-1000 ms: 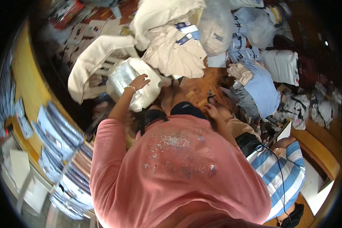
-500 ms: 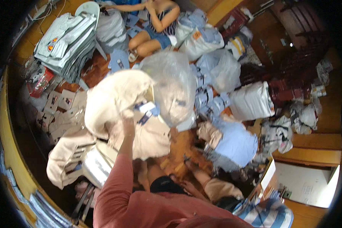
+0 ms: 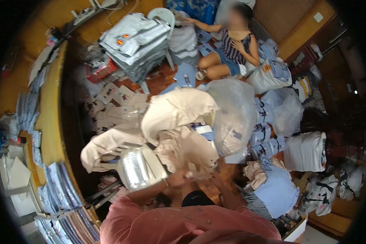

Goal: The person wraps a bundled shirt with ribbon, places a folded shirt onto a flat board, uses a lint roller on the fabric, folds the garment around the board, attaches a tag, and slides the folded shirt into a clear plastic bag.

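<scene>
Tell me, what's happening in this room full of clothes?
A person in a pink shirt sits on the floor, both hands at a cream garment in front of them: the left hand grips its lower edge, the right hand is beside it. To the left, a packed garment in a clear bag rests on a white plastic chair. Another person sits across the room among stacks of folded, bagged clothes.

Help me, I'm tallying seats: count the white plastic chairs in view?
2. One white plastic chair stands by the left hand, cream cloth draped on it; another chair at the top holds stacked folded garments. More may be hidden under piles.
</scene>
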Tool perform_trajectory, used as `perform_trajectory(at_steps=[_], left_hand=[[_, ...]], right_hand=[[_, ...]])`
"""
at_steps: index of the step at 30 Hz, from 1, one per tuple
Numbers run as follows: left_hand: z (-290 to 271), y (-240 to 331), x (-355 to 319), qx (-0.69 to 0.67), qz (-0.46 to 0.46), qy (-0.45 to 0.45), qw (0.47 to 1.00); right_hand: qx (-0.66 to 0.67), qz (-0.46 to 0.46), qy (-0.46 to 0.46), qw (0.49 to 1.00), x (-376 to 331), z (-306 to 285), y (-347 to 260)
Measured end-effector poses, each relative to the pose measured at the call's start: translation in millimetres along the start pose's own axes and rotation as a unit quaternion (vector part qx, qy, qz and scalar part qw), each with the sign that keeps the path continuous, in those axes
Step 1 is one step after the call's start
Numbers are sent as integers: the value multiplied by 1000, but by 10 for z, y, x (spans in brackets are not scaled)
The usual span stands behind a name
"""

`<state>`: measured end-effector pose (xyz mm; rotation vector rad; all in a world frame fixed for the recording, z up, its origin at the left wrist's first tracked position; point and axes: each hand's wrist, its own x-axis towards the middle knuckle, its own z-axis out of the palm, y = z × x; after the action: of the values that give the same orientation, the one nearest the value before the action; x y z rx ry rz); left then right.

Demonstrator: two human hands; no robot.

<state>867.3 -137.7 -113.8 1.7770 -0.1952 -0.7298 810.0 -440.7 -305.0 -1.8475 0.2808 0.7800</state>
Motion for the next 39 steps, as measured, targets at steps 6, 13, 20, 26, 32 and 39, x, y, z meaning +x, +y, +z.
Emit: perform_trajectory(at_steps=[6, 13, 20, 26, 32, 39], left_hand=[[146, 819, -1334, -214, 44, 42, 975], [-333, 427, -3454, -442, 105, 356, 817], [155, 468, -5209, -397, 123, 400, 817], [832, 325, -6197, -370, 346, 485, 713], [1777, 556, -6771, -219, 285, 773, 523], [1882, 1933, -8441, -98, 278, 935, 199]], right_hand=[[-501, -182, -61, 844, 173, 614, -866], [-239, -157, -344, 894, -370, 1356, -1847], [92, -332, -425, 837, -1899, 1416, -4060], [14, -378, -603, 702, -2804, 2103, -5008], [24, -406, -718, 565, -3170, 2961, -5301], [-14, -593, -615, 519, -4863, 5038, -6191]])
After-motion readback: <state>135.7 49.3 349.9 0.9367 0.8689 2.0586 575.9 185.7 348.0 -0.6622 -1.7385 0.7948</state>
